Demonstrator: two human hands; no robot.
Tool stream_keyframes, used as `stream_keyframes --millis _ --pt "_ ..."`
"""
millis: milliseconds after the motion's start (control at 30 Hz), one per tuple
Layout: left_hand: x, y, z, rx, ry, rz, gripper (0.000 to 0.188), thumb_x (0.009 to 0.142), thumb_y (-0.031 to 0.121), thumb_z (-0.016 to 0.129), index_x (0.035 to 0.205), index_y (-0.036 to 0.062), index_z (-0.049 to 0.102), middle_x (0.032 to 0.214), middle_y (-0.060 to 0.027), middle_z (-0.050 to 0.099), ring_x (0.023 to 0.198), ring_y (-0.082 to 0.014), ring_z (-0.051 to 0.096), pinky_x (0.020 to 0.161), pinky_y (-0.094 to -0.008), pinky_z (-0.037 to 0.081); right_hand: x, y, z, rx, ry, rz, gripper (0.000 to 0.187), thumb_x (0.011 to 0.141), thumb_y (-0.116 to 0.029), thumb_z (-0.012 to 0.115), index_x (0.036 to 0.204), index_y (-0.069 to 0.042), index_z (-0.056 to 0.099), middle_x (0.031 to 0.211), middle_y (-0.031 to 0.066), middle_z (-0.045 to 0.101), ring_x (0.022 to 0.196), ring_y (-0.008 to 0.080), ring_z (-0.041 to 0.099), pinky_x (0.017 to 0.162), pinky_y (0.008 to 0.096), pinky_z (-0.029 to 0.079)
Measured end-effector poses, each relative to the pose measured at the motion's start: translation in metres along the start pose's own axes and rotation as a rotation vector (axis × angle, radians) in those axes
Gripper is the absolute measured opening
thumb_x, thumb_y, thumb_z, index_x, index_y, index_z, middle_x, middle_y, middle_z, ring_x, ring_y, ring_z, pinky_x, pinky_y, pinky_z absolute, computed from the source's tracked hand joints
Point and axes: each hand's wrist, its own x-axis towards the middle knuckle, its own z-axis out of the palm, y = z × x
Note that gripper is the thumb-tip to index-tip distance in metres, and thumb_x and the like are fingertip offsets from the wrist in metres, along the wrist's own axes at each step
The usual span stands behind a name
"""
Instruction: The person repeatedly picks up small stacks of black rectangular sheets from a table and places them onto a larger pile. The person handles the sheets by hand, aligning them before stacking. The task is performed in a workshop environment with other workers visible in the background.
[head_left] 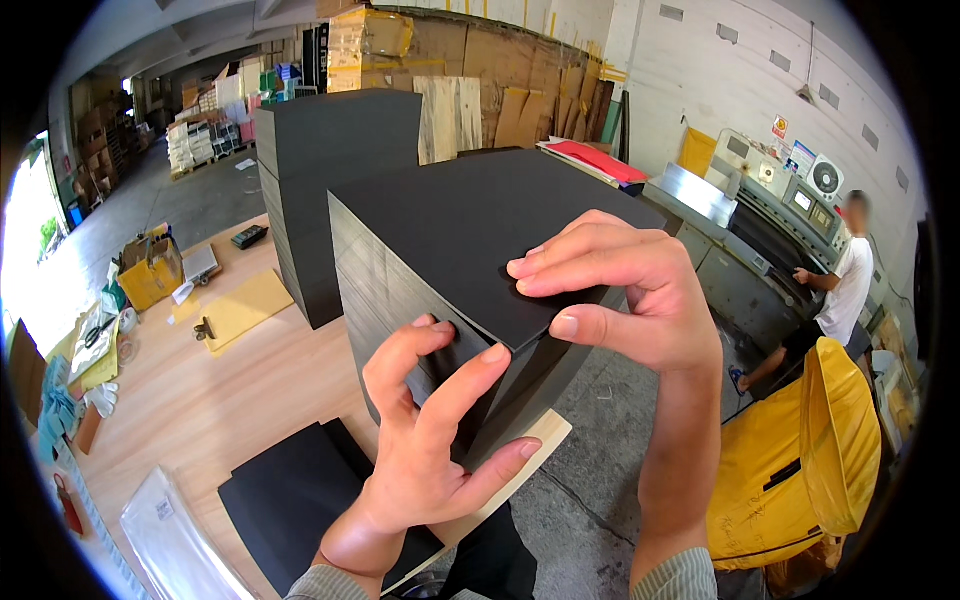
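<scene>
A tall stack of black sheets [480,200] rises in front of me, its near corner pointing toward me. My left hand [420,430] is at that corner, fingers spread; the index fingertip touches the edge of the top sheets, and the thumb stands apart. My right hand [630,290] rests its fingertips on the top sheet near the same corner, with the thumb apart from them at the right edge. Neither hand visibly encloses anything. Left of the near corner, low on the table, lies a small pile of black sheets [290,490].
Behind stands a second black stack [340,170]. The wooden table [210,370] holds a yellow clipboard [245,310], a calculator [249,236], a yellow box [150,268] and clear plastic bags [185,540]. A yellow sack [770,480] is at right; beyond, a person [845,270] works at a machine [745,215].
</scene>
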Motion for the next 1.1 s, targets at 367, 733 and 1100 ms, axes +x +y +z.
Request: stream_keyframes --millis 367,733,1100 --pt "0.0012 0.0003 0.0018 -0.059 0.050 0.001 0.080 0.071 0.025 0.092 0.140 0.0110 0.055 0.140 -0.0199 0.036 0.132 -0.0389 0.039 0.114 -0.0531 0.036 0.0029 0.0011 -0.0025 0.050 -0.027 0.032 0.026 0.080 -0.008 0.085 0.105 -0.003 0.080 0.107 0.0119 0.078 0.097 0.0211 0.070 0.090 0.0336 0.051" --pt "0.0023 0.0001 0.0026 -0.049 0.044 0.020 0.082 0.070 0.024 0.092 0.141 0.0099 0.053 0.140 -0.0200 0.035 0.131 -0.0391 0.039 0.112 -0.0525 0.037 0.0040 0.0003 -0.0049 0.073 -0.042 0.063 0.024 0.080 -0.008 0.085 0.103 -0.003 0.080 0.106 0.0116 0.078 0.097 0.0202 0.070 0.089 0.0325 0.051" --pt "-0.0015 -0.0051 0.0017 0.016 -0.006 0.041 0.088 0.075 0.032 0.087 0.147 0.0126 0.042 0.149 -0.0215 0.030 0.138 -0.0356 0.037 0.116 -0.0484 0.030 0.0026 0.0010 -0.0042 0.086 -0.027 0.074 0.023 0.081 -0.008 0.084 0.103 -0.003 0.080 0.106 0.0110 0.078 0.097 0.0197 0.070 0.086 0.0317 0.052"
